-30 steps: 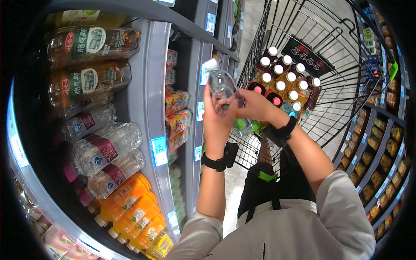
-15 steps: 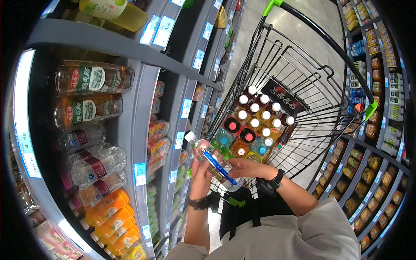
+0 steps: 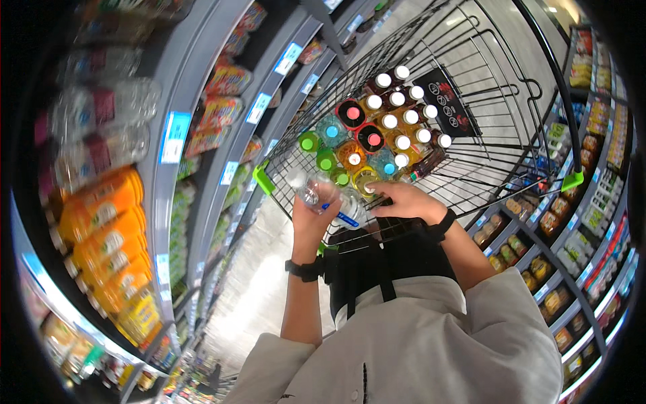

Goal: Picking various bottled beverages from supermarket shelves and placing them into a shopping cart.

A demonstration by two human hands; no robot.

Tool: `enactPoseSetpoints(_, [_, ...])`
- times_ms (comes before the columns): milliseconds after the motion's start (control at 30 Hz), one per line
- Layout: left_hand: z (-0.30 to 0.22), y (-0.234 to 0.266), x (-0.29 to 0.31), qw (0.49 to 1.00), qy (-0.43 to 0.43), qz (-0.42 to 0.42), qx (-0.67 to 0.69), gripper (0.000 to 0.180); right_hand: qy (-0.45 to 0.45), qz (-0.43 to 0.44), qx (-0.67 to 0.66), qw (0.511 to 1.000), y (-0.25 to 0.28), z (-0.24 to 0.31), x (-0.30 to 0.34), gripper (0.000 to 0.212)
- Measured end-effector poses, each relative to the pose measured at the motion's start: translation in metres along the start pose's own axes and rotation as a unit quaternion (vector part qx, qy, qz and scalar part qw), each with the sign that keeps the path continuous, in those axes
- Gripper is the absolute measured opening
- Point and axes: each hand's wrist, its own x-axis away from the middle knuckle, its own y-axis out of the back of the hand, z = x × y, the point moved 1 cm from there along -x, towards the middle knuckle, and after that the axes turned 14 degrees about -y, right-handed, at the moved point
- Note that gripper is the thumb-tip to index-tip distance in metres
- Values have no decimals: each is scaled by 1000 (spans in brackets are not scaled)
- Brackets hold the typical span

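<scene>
My left hand (image 3: pixel 311 221) is wrapped round a clear plastic bottle (image 3: pixel 351 204) with a white cap and a blue label strip. The bottle lies tilted above the near end of the shopping cart (image 3: pixel 498 165), its cap toward the shelf on the left. Close to the bottle's base is my right hand (image 3: pixel 412 200), thumb and fingers apart, over the near row of bottles. Its fingertips are beside a yellowish bottle (image 3: pixel 366 180); whether they touch it I cannot tell. Upright in the cart stand several white-capped bottles (image 3: pixel 390 121), green-capped bottles (image 3: pixel 326 160) and red-capped dark bottles (image 3: pixel 373 139).
To the left, the shelf (image 3: pixel 185 87) holds orange drink bottles (image 3: pixel 108 229), clear bottles (image 3: pixel 111 101) and colourful packs (image 3: pixel 222 114). Packaged goods fill the right shelf (image 3: pixel 572 269). A black sign (image 3: pixel 444 101) hangs on the cart's wire side.
My view has swung, so the left shelf sits lower and blurs. The clear bottle has come nearer the cart's bottles. My right hand has left the bottle and opened; the left still holds it.
</scene>
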Motion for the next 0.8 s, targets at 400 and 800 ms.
enactPoseSetpoints(400, [32,25,158,954,-96,-281,-34,51,26,-50,401,914,-112,10,-82,52])
enactPoseSetpoints(800, [75,14,239,866,-102,-450,194,25,-24,-39,264,963,-93,-15,-87,58])
